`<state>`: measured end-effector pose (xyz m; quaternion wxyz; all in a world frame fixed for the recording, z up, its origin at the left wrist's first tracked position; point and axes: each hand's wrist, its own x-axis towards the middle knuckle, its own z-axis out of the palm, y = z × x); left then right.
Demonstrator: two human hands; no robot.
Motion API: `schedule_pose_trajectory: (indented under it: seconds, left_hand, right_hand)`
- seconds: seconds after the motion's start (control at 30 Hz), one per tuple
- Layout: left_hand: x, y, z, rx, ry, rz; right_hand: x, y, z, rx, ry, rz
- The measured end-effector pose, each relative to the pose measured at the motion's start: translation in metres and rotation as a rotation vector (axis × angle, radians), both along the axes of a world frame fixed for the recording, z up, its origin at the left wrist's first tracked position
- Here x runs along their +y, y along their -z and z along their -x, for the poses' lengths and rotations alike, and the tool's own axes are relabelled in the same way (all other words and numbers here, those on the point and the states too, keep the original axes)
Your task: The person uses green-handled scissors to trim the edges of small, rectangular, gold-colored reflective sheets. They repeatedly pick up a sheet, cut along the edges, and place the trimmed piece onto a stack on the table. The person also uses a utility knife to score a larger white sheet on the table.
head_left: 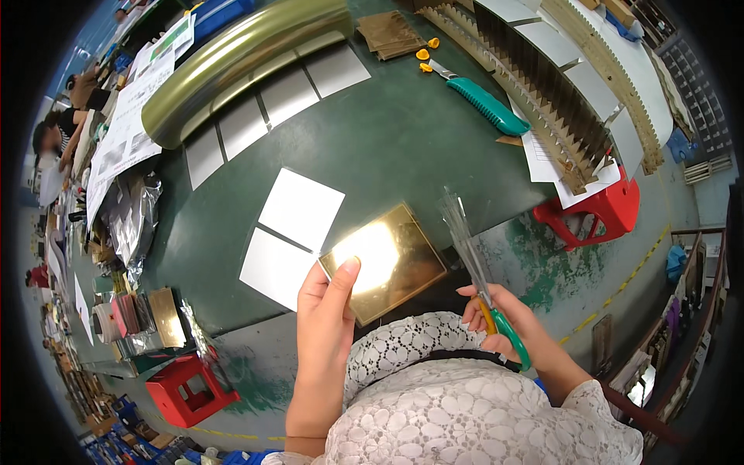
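Observation:
My left hand (329, 310) grips a shiny gold rectangular sheet (403, 267) by its left corner, thumb on top. Light glares off the sheet's left part. In my right hand (515, 322) is a pair of scissors (508, 341) with green and orange handles, blades pointing away from me. Thin clear strips (457, 221) show around the blades; whether they are held with the scissors I cannot tell. The scissors stand just right of the gold sheet, apart from it. Two white rectangular panels (302, 205) lie on the green table (387, 139), left of the sheet.
A large gold film roll (248, 70) lies at the far left over a row of white panels (287, 97). A green utility knife (488, 105) and brown sheets (394, 35) lie far off. Toothed strips (535, 93) stand right. Red stools (190, 391) flank the table; people are beyond.

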<state>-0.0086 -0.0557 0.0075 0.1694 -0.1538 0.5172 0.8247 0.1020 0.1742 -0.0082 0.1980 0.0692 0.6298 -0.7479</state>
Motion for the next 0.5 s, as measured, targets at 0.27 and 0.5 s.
schedule_pose_trajectory:
  seconds: [0.27,0.5]
  left_hand:
    - [0.003,-0.004,-0.003,0.091,0.031,0.079]
    - [0.005,0.001,-0.004,0.167,0.066,0.091]
  right_hand:
    - [-0.007,-0.006,0.006,0.029,-0.045,-0.11]
    - [-0.003,-0.009,0.01,0.076,-0.061,-0.157]
